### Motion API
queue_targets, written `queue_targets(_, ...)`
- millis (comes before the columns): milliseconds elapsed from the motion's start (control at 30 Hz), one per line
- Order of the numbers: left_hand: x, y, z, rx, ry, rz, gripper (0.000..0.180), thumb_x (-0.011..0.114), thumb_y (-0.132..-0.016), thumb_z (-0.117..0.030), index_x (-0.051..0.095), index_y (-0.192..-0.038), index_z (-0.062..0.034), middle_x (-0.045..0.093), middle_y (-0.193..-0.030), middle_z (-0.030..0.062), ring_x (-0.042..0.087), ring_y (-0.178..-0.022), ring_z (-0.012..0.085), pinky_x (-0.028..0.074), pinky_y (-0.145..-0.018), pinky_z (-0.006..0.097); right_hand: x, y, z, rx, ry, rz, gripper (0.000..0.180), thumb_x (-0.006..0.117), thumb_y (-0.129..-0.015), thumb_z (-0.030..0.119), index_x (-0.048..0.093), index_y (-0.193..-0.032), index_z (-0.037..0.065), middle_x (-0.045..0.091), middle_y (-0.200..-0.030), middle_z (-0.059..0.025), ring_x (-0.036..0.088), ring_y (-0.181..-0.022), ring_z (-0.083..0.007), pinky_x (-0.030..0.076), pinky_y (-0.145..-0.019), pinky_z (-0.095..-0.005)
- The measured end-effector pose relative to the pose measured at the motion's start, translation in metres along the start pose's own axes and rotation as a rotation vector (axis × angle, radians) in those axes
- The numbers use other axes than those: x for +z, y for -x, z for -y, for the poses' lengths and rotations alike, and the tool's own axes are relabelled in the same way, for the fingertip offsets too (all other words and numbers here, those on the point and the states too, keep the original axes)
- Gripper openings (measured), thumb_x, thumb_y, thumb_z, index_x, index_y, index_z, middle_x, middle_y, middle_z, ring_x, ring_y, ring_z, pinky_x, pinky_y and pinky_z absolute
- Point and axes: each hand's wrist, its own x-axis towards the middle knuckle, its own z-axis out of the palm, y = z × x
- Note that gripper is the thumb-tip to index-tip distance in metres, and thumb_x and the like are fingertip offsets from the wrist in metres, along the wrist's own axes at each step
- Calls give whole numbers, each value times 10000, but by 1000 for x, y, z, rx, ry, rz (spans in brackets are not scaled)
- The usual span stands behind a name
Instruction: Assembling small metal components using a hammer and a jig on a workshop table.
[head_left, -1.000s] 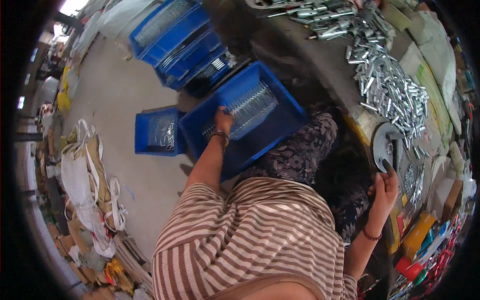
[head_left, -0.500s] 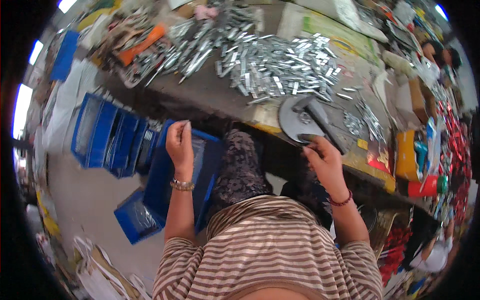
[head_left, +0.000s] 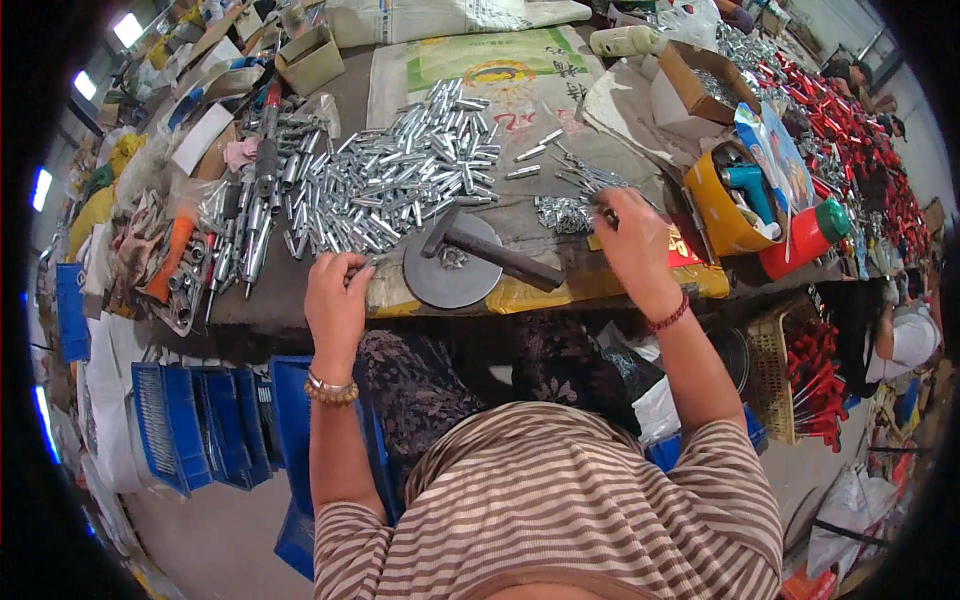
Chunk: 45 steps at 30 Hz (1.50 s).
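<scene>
My left hand [head_left: 335,305] is at the table's front edge, thumb and fingers pinched together. A small silvery bit shows at its fingertips, too small to name. Beside it to the right lies a round grey metal disc [head_left: 425,285], with a hammer [head_left: 505,262] resting across it. My right hand [head_left: 637,250] reaches past the hammer's handle, its fingers curled down by a bunch of thin metal pins [head_left: 590,175] and a heap of small metal parts [head_left: 563,214]. Something dark shows at its fingertips, which partly hide it. Behind the disc spreads a pile of shiny metal tubes [head_left: 400,180].
Hand tools [head_left: 262,190] crowd the table's left. On the right stand a yellow container [head_left: 715,200], a red bottle with green cap [head_left: 800,240] and a cardboard box [head_left: 690,95]. Blue bins [head_left: 170,425] are below left; a basket [head_left: 770,370] is below right.
The view has turned. My left hand has gone from over the blue bin to the table edge. My right hand has moved from beside the disc to the small parts and pins.
</scene>
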Motion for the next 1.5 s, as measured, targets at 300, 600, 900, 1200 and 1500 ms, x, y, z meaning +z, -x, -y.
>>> queue_targets(300, 7, 18, -45, 133, 166, 33, 112, 754, -866, -89, 691, -946, -42, 628, -935, 101, 628, -929, 312, 507, -833, 405, 18, -19, -37, 25, 324, 187, 220, 639, -864, 13, 581, -1064, 83, 684, -980, -165, 700, -929, -407, 569, -781, -504)
queue_targets(600, 21, 18, -62, 251, 123, 146, 138, 761, -850, -105, 701, -945, -26, 631, -952, 99, 613, -964, 311, 493, -844, 406, -5, -1, 25, 57, -404, 181, 290, 712, -854, 48, 672, -1141, 31, 674, -943, -132, 656, -812, -361, 533, -726, -404)
queue_targets(900, 16, 24, -57, 183, 169, 165, 137, 772, -849, -105, 730, -956, -30, 637, -959, 91, 619, -978, 289, 499, -852, 390, 20, 24, 81, -428, -258, 302, 151, 697, -782, 47, 692, -926, 93, 606, -868, -77, 647, -903, -299, 544, -736, -437)
queue_targets(1200, 20, 22, -53, 211, 139, 119, 108, 766, -857, -92, 736, -946, -37, 627, -934, 80, 619, -954, 290, 501, -846, 388, 25, 20, 87, -523, -148, 272, 146, 700, -770, 49, 668, -908, 81, 598, -931, -69, 626, -914, -280, 507, -803, -410)
queue_targets(1500, 23, 29, -47, 223, 171, 79, 116, 774, -862, -81, 766, -976, -65, 608, -896, 66, 608, -885, 269, 494, -789, 375, 29, 21, 87, -560, -181, 258, 191, 716, -761, 38, 672, -942, 82, 584, -907, -57, 616, -897, -268, 492, -796, -400)
